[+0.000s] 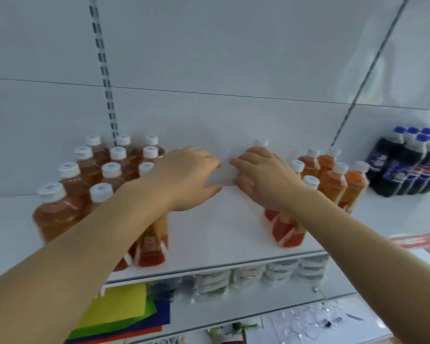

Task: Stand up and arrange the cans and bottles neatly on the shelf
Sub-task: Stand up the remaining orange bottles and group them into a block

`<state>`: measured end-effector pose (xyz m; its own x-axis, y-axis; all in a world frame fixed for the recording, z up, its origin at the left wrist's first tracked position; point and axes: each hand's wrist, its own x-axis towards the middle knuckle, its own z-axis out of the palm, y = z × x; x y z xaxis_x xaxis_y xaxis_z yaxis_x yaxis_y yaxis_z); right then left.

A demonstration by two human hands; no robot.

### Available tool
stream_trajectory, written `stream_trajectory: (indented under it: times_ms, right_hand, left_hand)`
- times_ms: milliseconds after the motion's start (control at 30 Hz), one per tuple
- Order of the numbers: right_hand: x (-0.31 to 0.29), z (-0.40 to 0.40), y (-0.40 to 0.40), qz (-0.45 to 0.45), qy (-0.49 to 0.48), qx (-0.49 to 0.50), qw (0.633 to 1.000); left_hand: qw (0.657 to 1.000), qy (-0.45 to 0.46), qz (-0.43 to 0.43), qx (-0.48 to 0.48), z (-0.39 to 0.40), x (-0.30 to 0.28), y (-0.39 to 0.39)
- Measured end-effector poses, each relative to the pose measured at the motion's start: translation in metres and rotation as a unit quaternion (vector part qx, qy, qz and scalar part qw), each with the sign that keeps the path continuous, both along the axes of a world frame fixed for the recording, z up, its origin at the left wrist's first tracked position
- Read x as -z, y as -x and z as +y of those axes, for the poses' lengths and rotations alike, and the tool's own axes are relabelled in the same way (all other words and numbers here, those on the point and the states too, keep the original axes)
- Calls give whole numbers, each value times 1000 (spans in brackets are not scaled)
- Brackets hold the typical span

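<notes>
Several amber tea bottles (70,189) with white caps stand in rows at the left of the white shelf (216,265). My left hand (184,177) is closed over the top of the front right bottle (153,242) of that group. A second group of orange bottles (333,180) stands to the right. My right hand (263,180) grips the top of its front left bottle (287,232), which leans slightly. One white cap (261,143) shows just behind that hand. A bare gap of shelf lies between the two hands.
Dark cola bottles (407,165) with blue caps stand at the far right of the shelf. Below it a lower shelf holds clear plastic containers (258,271) and coloured paper sheets (124,309). A slotted upright (104,70) runs up the back panel.
</notes>
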<state>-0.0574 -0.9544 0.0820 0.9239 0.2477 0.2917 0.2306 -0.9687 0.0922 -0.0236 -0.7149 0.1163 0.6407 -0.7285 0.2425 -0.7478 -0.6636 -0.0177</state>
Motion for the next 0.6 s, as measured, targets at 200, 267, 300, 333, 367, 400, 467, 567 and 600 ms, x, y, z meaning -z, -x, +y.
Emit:
stream_trajectory:
  times_ms: [200,267,300,333,367,400,467,567,600]
  right_hand:
    - [-19,-95,32,-2,-7,75,997]
    - [-19,-120,37,14,-5,66,998]
    - [-17,-130,39,24,-3,52,998]
    - [-16,-139,41,29,-4,38,999]
    - [-16,-147,42,29,-11,29,999]
    - [-16,-154,42,27,-21,22,999]
    - [-17,-164,38,23,-50,9,998]
    - [-22,-173,22,35,-74,8,997]
    - [-24,-175,16,43,-67,11,997]
  left_hand:
    - [999,1,43,20,-88,24,16]
    - [998,11,63,13,-113,27,13]
    - [997,19,72,7,-125,29,10]
    - [996,31,81,-2,-136,30,7]
    - [995,47,92,-11,-147,30,4]
    - [992,64,106,-20,-157,29,2]
    - [986,99,135,-23,-172,26,3]
    - [975,150,160,-27,-189,25,12]
    - [973,157,167,-26,-193,24,18]
